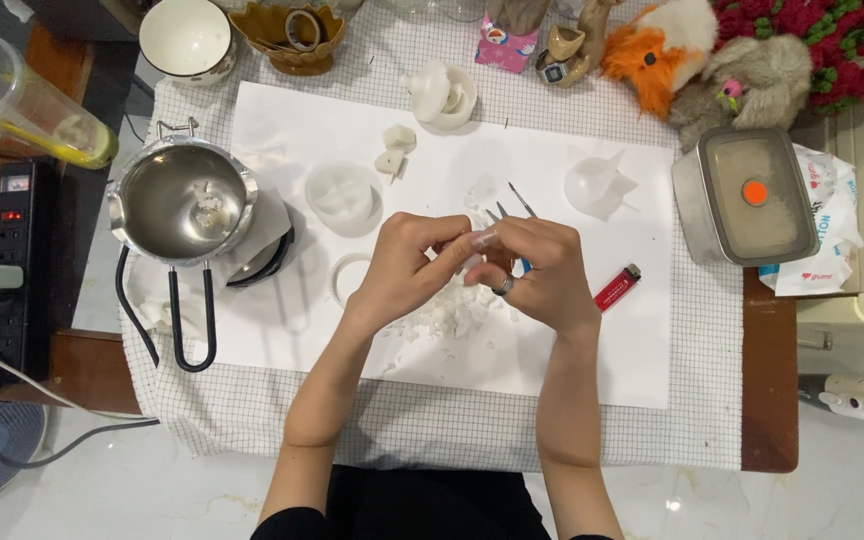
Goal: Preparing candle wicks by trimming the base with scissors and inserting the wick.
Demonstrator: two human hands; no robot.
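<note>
- Two bare hands meet over the middle of a white paper sheet (282, 330). The left hand (407, 265) and right hand (542, 275) are pressed close together, fingertips pinching one small pale translucent piece (482, 240) between them.
- The right hand also grips metal tweezers (517, 203). Their long axis runs diagonally, and two thin tips point up and to the left, away from the person.
- One pile of white wax crumbs (447, 318) lies on the sheet directly under the hands.
- One red lighter (616, 288) lies just right of the right hand, tilted diagonally.
- One metal melting pot (182, 203) sits at the sheet's left edge, its two looped handles pointing toward the person.
- Several white moulds: one round mould (342, 195) above the left hand, one funnel-shaped mould (602, 185) on the right.
- One lidded metal box (747, 195) stands past the sheet's right edge.
- Open paper lies along the sheet's near edge, below the hands.
</note>
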